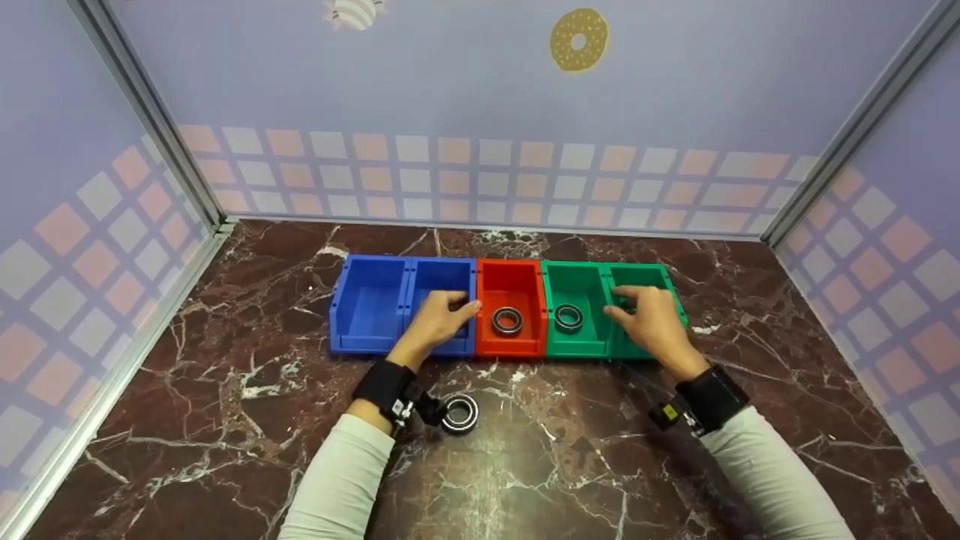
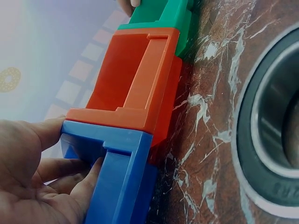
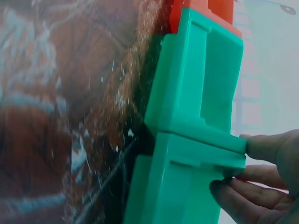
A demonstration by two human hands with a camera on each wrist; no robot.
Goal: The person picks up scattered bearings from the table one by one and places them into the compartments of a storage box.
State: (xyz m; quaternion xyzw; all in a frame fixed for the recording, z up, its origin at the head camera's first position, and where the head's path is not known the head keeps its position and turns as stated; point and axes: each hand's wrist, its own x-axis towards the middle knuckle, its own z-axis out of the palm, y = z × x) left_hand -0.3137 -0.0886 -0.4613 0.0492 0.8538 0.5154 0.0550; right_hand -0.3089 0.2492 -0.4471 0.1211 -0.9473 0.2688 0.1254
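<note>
My left hand (image 1: 437,322) is at the second blue bin (image 2: 119,172). Its fingers reach inside, and the thumb lies on the wall beside the red bin (image 1: 511,274), pinching that wall. My right hand (image 1: 654,322) grips the wall between the two green bins (image 3: 187,93) in the same way, thumb on the inner bin's side and fingers within the outer one. Part of each gripped bin is hidden by the hand. One ball bearing (image 1: 507,321) lies in the red bin, another bearing (image 1: 568,319) in the inner green bin.
A larger bearing (image 1: 459,414) lies flat on the dark marbled table (image 1: 525,465), close to my left wrist. The leftmost blue bin (image 1: 373,300) ends the joined row. A patterned back wall (image 1: 495,90) and side panels enclose the table.
</note>
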